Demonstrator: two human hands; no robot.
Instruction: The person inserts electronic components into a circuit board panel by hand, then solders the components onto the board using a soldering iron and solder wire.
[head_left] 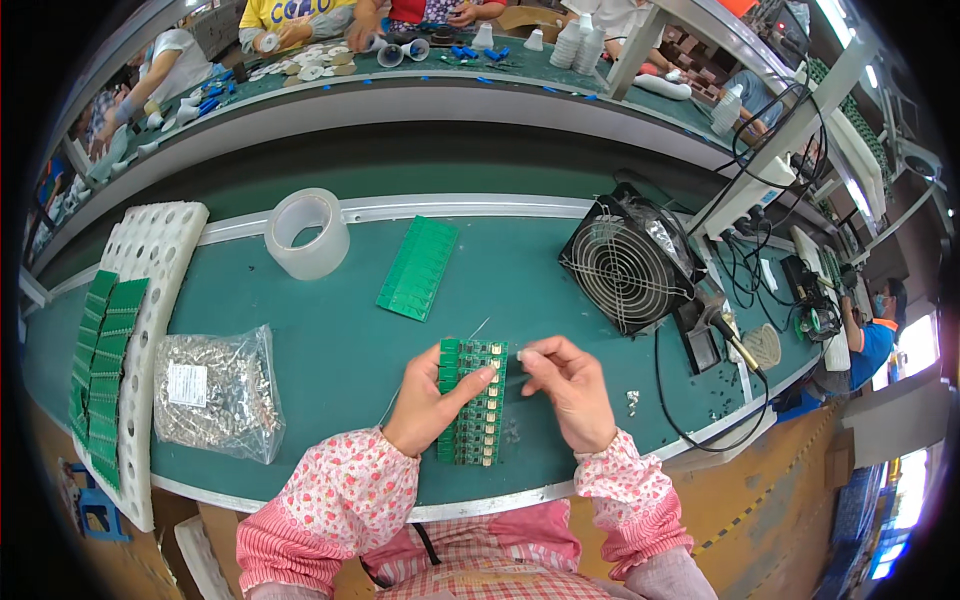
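- Head view: green circuit board (472, 430) lies on the near part of the bench (340, 370), between the hands, long side running away from the body; row of pale metal parts (491, 405) down its right edge.
- Left hand (415, 405): thumb laid across the upper half of the board, fingers curled at its left edge, partly hidden. Light clamp on the board.
- Right hand (568, 385): just off the board's upper right edge, thumb and index nearly together, other fingers loosely curled. Seems to pinch a small pale piece; too small to be sure.
- Doing it well, my read: pin the board so it can't slide or rock, bring the piece in square to the row, seat it flat, don't knock its neighbours. Left thumb should stay clear of the spot being filled.
- Pose: both forearms come up from the near edge, wrists low, hands angled inward. Looks workable.
- Right of the right hand: loose metal bits (632, 402) on the bench.
- Beyond the board: second green board (418, 268), tape roll (308, 235) to its left, black fan (625, 265) to its right.
- Far left: bag of metal parts (215, 390), then white foam tray (150, 290) with more green boards (105, 370) on it.
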